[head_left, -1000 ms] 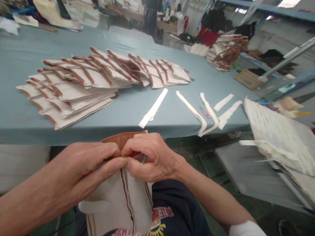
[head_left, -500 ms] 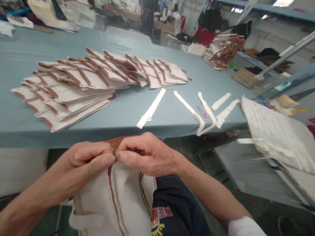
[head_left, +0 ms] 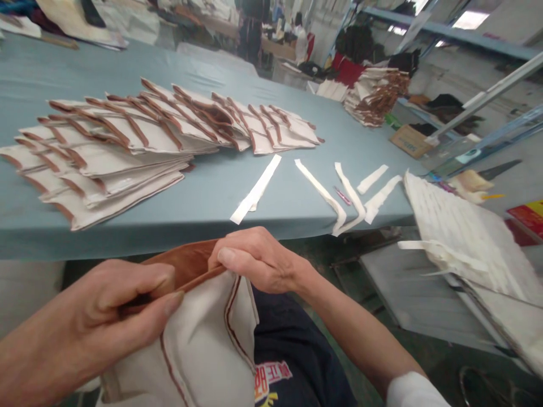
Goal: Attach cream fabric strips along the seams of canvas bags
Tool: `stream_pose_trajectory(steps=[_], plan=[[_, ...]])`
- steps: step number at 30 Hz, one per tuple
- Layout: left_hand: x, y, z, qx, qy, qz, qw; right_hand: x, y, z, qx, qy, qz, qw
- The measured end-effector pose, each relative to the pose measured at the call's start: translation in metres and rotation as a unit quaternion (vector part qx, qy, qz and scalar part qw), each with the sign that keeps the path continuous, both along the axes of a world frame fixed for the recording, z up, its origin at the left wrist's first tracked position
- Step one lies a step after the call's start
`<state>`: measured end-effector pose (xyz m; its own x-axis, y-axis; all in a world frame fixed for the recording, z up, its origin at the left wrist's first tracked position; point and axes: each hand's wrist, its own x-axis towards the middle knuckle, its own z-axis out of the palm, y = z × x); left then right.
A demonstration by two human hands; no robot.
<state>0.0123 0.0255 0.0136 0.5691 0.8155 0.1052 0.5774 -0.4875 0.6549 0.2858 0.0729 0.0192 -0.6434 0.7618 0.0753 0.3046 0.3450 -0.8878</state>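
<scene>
A cream fabric piece [head_left: 199, 333], sewn like a bag or pouch, hangs over my lap in front of the table. Dark brown seams run down it, and its upper edge shows a brown lining [head_left: 180, 260]. My left hand [head_left: 123, 311] pinches that edge between thumb and fingers at the left. Farther right along the same edge, my right hand [head_left: 250, 257] grips it with the thumb on top. The edge is stretched between both hands. The lower end of the piece runs out of view.
Overlapping cream pieces with brown edges [head_left: 127, 135] lie on the blue-covered table [head_left: 203, 209]. White strips [head_left: 257, 189] and a small pink tool [head_left: 342, 195] lie nearer the front. At right, a board [head_left: 462, 243] carries white strips. A cardboard box [head_left: 409, 140] stands behind it.
My hands have moved apart along the edge, the left one leftward and nearer, the right one slightly right. More of the brown lining now shows between them.
</scene>
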Motion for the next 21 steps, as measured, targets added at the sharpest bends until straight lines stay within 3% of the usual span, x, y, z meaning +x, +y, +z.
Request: stream_pose_trajectory(steps=[3,10,15,19,21], plan=[[-0.006,-0.01,0.005,-0.023,0.005,0.043,0.999,0.008,0.008,-0.01,0.051,0.004,0.074,0.996],[-0.017,-0.014,-0.004,-0.051,0.025,0.135,0.989,0.01,0.008,-0.018,0.129,-0.024,0.078,0.988],[-0.027,-0.017,-0.009,-0.041,0.027,0.164,0.985,0.004,0.004,-0.014,0.197,0.035,0.072,0.977],[-0.033,-0.016,-0.008,-0.073,0.043,0.169,0.982,0.0,0.004,-0.006,0.19,0.089,0.073,0.975],[-0.032,-0.014,-0.003,-0.05,0.07,0.149,0.985,-0.003,0.005,0.001,0.166,0.113,0.085,0.976]])
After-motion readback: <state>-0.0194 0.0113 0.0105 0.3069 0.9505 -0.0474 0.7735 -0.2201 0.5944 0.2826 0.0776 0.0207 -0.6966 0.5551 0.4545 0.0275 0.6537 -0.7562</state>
